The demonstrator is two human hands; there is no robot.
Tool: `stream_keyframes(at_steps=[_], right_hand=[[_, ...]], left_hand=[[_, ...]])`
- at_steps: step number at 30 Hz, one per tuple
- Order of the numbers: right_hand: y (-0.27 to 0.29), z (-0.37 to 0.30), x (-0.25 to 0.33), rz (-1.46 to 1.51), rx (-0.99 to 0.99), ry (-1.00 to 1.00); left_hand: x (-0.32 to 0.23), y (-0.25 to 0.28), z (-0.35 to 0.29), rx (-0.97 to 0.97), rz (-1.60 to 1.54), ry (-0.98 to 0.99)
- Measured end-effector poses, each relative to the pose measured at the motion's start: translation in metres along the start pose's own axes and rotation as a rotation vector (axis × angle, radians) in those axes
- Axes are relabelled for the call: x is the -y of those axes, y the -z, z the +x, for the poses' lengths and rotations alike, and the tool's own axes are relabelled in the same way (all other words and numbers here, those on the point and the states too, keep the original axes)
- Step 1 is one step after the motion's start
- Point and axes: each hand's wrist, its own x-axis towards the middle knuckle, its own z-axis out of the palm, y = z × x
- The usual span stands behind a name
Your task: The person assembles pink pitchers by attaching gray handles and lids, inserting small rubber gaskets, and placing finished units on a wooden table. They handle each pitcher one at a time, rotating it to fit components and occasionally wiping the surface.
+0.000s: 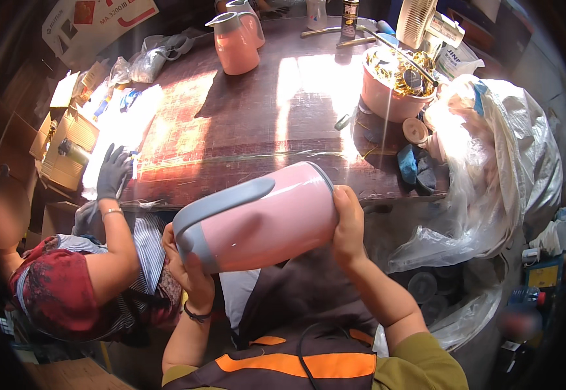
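Note:
A pink thermos jug (276,221) with a grey handle lies on its side in the air, just off the table's near edge. My left hand (192,276) is closed round its grey top end at the left. At the other end, my right hand (348,224) grips the base with the thumb along the rim. The handle faces up and toward the left. Two more pink jugs stand at the far side of the table, the nearer pink jug (236,49) partly covering the pink jug behind it (251,23).
On the dark red table (231,123), a pink bucket (393,97) of golden tangled strips stands right, beside a fan (416,23) and blue cloth (408,166). Clear plastic sacking (478,162) hangs at the right. A co-worker's gloved hand (114,172) rests left, near an open cardboard box (68,149).

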Motion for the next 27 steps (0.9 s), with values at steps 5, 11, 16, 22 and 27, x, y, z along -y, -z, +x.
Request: stream_keyframes(at_steps=[5,11,16,22,27], right_hand=[[-0.008,-0.020,-0.005,-0.222,0.069,0.702],[0.025,-0.021,0.027,-0.469,0.700,1.244],[0.005,-0.037,0.014,-0.269,0.250,0.495],[-0.012,-0.017,0.006,-0.112,0.010,0.069],[-0.011,-0.039,0.017,-0.419,0.182,0.918]], left_hand=[[0.019,0.001,-0.004,-0.191,-0.535,0.547],[0.052,0.018,-0.019,0.015,-0.733,1.226],[0.028,0.014,-0.009,-0.097,-0.497,0.648],[-0.010,0.010,-0.009,0.008,0.071,-0.100],[0.014,0.017,-0.005,-0.145,-0.638,0.615]])
